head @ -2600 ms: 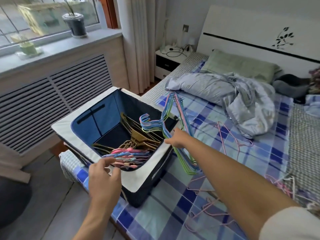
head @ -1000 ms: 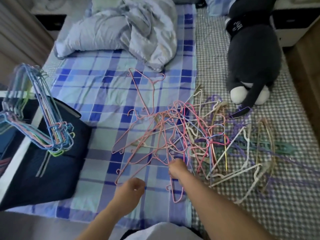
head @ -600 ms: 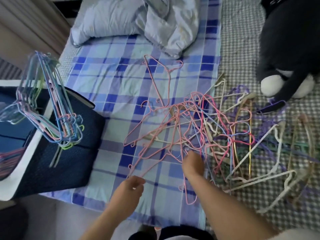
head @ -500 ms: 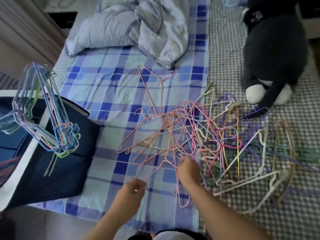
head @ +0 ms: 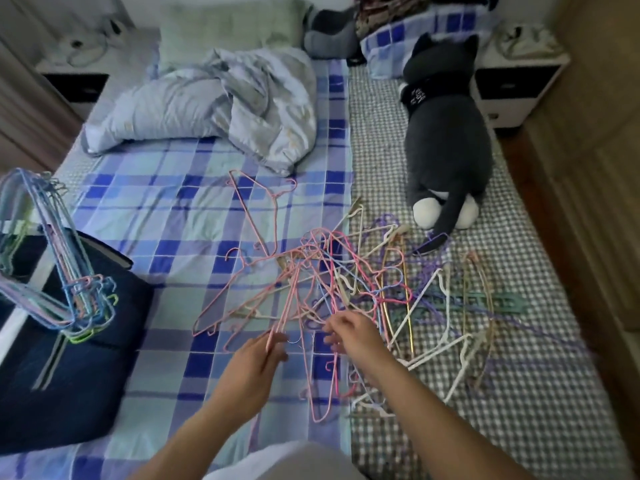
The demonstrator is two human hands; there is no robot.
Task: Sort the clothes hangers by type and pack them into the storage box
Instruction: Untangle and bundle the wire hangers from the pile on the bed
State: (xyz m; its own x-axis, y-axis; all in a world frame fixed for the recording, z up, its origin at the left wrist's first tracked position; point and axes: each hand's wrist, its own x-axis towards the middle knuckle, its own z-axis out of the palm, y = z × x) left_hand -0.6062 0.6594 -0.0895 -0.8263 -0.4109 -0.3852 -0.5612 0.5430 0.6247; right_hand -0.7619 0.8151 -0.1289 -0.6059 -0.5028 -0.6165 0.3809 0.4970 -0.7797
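Head view: left hand (head: 263,351) pinching pink hanger (head: 287,306)

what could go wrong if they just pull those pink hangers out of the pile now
The left hand pinches pink hangers whose hooks thread through the tangled pile, so a pull would likely drag other types along or bend a wire. The right hand is also in the tangle and could snag. The bundle propped on the box rim might slide off if the bed shakes.
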